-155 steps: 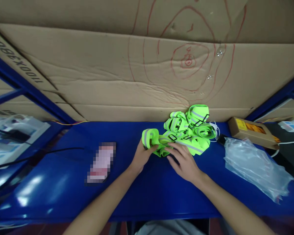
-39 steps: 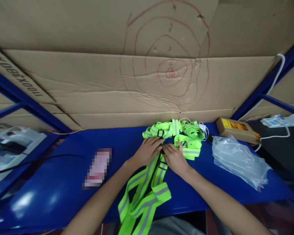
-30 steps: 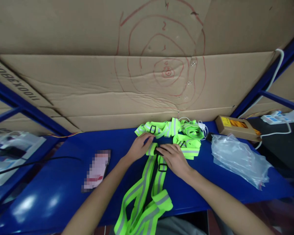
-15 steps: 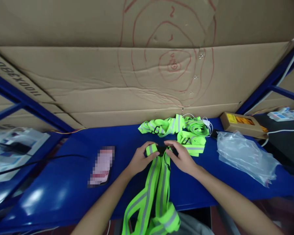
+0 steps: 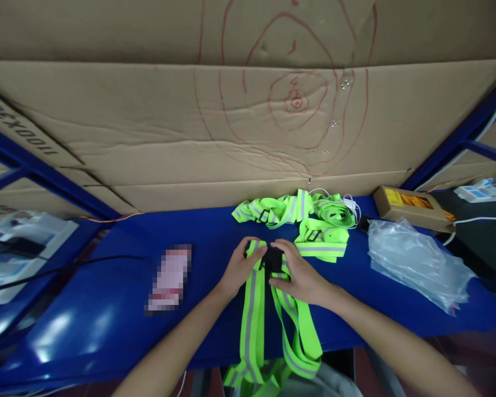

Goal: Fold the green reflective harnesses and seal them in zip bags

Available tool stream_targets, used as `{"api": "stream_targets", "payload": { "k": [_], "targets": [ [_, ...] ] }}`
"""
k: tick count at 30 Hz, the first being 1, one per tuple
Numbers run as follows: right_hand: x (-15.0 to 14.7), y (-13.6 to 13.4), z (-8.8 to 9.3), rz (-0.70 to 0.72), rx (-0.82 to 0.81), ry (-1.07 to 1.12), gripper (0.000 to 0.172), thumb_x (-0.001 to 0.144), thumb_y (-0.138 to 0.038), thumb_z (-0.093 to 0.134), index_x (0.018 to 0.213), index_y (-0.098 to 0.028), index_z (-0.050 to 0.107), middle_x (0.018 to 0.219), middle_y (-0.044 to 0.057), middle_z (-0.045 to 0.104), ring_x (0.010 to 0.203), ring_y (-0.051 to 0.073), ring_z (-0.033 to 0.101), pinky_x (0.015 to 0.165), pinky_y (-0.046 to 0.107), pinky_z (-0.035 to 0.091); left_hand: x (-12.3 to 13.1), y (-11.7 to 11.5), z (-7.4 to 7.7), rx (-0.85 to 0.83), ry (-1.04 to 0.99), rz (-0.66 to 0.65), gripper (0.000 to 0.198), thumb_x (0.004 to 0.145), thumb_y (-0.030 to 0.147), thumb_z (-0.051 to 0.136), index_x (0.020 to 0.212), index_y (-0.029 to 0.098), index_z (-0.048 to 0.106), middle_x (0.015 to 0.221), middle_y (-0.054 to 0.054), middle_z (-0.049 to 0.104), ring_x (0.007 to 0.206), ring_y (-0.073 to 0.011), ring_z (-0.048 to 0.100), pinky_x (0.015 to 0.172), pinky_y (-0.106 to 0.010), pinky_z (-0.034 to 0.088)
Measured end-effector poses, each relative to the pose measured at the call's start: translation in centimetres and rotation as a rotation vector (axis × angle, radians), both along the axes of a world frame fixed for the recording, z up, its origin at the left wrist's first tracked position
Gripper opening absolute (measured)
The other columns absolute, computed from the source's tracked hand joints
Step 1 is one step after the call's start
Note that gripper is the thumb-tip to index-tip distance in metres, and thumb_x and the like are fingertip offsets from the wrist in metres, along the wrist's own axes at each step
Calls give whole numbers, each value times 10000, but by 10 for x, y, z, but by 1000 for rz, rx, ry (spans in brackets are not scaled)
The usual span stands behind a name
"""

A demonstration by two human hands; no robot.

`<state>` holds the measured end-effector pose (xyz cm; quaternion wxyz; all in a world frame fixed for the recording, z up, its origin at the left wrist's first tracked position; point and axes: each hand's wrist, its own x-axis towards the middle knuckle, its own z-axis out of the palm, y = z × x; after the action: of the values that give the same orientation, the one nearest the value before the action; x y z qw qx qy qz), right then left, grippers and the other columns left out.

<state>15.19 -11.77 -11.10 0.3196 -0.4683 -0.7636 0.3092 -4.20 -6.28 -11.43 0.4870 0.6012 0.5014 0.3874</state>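
Observation:
A neon green strap vest with grey reflective stripes (image 5: 252, 320) lies on the blue table (image 5: 107, 325) and hangs over its front edge. Its two long straps meet at a black patch (image 5: 271, 258). My left hand (image 5: 240, 267) pinches the top of the left strap beside that patch. My right hand (image 5: 300, 275) rests curled over the right strap, with the thumb against the black patch. Just behind my hands lies a heap of more green reflective straps (image 5: 310, 218).
A blurred flat object (image 5: 169, 271) lies left of my hands. Crumpled clear plastic bags (image 5: 415, 262) and a brown box (image 5: 411, 207) sit at the right, with white cables and a power strip (image 5: 481, 190) beyond. Cardboard (image 5: 231, 138) stands behind the table. Black cable (image 5: 66, 267) runs at left.
The vest has been drawn out of the heap and stretched toward me over the table edge. In the last half second its straps spread apart and my right hand settled on the right strap.

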Motion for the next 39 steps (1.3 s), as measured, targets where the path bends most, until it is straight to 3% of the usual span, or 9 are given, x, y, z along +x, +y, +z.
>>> {"api": "stream_targets", "payload": {
  "k": [7,10,13,16,20,23,27,33,39],
  "targets": [
    [6,4,17,-42,-271,270,576,783,-258,765,1313,-244,538,1329,76,628,1246,270,598,1065,430,474,-7,-5,12,-24,11,-124,386,941,553,576,1152,232,606,995,-16,654,863,-183,622,749,-276,518],
    [11,9,26,-105,-515,561,486,738,-271,778,1204,-243,640,1218,38,692,1153,250,647,979,367,514,-14,-6,15,151,-6,-310,678,860,550,707,1417,251,462,1296,-94,609,1146,-266,619,969,-377,525],
    [17,14,32,-140,-824,800,433,716,-287,769,1139,-221,708,1001,28,748,915,216,705,801,317,550,-18,-6,17,370,41,-437,1005,706,465,886,1533,280,345,1596,-154,362,1469,-355,377,1186,-488,371],
    [18,16,33,-98,-957,861,400,672,-287,794,1058,-191,751,902,22,752,820,187,700,765,294,539,-19,-5,19,480,67,-464,670,790,376,839,1385,267,551,1534,-149,463,1435,-324,443,1177,-483,383],
    [14,15,29,-73,-780,699,327,798,-418,756,1032,-190,749,1004,37,755,987,216,691,908,332,517,-17,-6,22,433,85,-380,262,857,344,775,1070,206,712,1088,-94,735,1032,-239,696,942,-362,533],
    [14,11,29,-32,-504,475,397,917,-505,645,1178,-209,685,1142,55,720,1117,233,655,976,361,502,-16,-9,25,345,167,-276,242,863,386,759,1014,199,729,981,-59,761,919,-220,715,851,-323,546],
    [18,6,29,52,-229,268,498,876,-427,727,1315,-244,580,1322,75,627,1234,248,596,1047,385,470,-15,-11,26,310,206,-216,267,877,420,726,1043,212,709,987,-29,765,914,-207,719,834,-297,550],
    [21,6,12,-65,-224,160,434,826,-131,585,1246,-229,537,1143,50,662,985,203,661,888,354,526,-15,-10,24,324,308,-188,292,889,471,695,1031,216,687,877,12,740,784,-162,680,728,-246,508],
    [28,11,22,-62,-248,89,321,841,-101,494,1093,-221,650,1016,31,710,931,214,660,852,343,474,-19,-5,27,209,277,-318,372,902,513,666,1108,204,655,898,4,714,795,-165,648,707,-239,477]
  ]
}}
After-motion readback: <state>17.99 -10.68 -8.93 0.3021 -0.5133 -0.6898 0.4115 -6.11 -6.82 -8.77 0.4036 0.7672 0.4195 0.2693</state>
